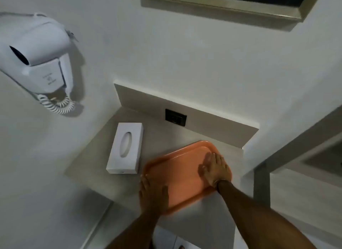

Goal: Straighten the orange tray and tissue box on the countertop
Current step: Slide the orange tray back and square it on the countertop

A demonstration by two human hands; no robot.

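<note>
An orange tray (182, 171) lies skewed on the grey countertop (103, 174), its near corner close to the front edge. My left hand (153, 192) rests flat on the tray's near left rim, fingers spread. My right hand (214, 170) lies flat on the tray's right side, fingers pointing away from me. A white tissue box (125, 148) with an oval slot stands left of the tray, apart from it and slightly angled to the back wall.
A white wall-mounted hair dryer (37, 63) with a coiled cord hangs at the left. A black socket (175, 117) sits in the grey backsplash behind the tray. A mirror frame (222, 4) is above. A grey ledge (288, 146) runs along the right.
</note>
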